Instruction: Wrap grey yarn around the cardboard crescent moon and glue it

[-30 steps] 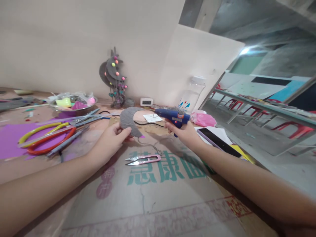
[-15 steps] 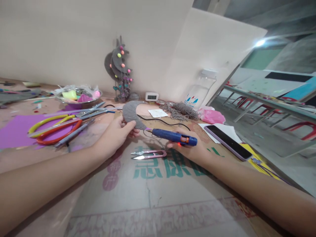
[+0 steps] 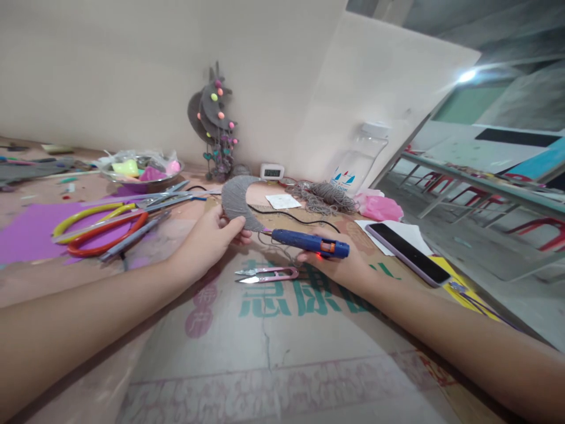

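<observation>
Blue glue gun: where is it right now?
In the head view, the blue glue gun is just right of centre, in the right hand, its front end close to the lower tip of the grey yarn-wrapped crescent.

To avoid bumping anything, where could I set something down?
On the printed cardboard between the forearms, a mostly bare patch nearer the camera than the pink thread snips. It's crowded left, around the scissors, and behind the glue gun, by the yarn.
</observation>
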`<state>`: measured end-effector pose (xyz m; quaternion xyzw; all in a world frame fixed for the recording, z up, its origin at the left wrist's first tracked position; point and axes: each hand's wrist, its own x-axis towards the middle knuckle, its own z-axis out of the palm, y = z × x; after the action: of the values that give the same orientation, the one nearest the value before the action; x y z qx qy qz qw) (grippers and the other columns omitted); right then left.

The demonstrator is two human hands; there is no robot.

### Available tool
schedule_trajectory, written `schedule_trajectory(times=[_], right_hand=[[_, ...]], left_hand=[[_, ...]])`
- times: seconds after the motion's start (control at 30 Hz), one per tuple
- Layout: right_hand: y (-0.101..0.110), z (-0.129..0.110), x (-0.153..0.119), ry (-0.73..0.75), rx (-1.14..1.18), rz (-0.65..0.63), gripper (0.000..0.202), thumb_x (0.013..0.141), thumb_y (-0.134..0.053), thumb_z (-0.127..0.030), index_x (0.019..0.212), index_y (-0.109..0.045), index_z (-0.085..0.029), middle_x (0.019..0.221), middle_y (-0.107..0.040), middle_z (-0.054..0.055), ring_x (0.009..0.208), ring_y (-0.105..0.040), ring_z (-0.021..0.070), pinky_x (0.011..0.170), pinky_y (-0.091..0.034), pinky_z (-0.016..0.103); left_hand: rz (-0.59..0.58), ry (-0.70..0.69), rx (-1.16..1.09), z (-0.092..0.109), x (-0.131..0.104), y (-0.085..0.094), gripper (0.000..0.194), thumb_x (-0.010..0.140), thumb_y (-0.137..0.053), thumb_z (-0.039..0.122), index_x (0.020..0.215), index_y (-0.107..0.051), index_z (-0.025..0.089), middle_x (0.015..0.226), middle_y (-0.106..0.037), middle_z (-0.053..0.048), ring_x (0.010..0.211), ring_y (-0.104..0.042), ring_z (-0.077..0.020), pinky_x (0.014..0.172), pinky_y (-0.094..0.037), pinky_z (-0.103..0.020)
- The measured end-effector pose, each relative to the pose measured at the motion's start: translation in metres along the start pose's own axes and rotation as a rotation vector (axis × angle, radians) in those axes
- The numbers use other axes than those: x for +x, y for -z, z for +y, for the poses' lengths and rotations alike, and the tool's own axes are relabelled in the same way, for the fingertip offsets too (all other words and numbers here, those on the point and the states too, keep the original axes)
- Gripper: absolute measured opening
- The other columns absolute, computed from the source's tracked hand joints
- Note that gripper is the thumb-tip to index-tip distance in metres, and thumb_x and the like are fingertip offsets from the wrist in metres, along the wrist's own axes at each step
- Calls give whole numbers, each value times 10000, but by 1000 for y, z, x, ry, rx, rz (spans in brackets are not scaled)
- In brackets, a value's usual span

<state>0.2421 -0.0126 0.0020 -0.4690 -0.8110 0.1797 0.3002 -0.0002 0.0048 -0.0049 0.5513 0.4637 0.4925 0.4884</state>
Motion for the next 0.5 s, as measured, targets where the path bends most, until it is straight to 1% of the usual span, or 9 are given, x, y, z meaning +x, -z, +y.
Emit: schedule_trajectory(times=[0.23,0.4,0.5], right_hand=[[-1,0,0,-10,-5,-4,248,741,-656,-430,726,-567,-199,670,-553,-13,609,-514,124,550,-382,238],[-1,0,-1,21,-19,-1,243,746,-652,-421,705,-557,-201,658,-537,-16,608,-501,122,558,-380,240],[-1,1,0,14,-23,3,254,744,-650,-438,710,-554,-206,658,-540,-16,609,-505,125,562,-385,245]], left_hand=[[12,7,-8,0,0,0,113,762,-569,274,834,-537,194,703,-649,-9,662,-653,-167,629,-550,-301],[11,11,-11,0,1,0,113,760,-568,270,838,-536,195,691,-650,-5,650,-652,-164,619,-548,-297],[8,13,-15,-1,1,0,122,763,-568,272,847,-534,192,688,-648,-5,642,-649,-158,610,-546,-289]])
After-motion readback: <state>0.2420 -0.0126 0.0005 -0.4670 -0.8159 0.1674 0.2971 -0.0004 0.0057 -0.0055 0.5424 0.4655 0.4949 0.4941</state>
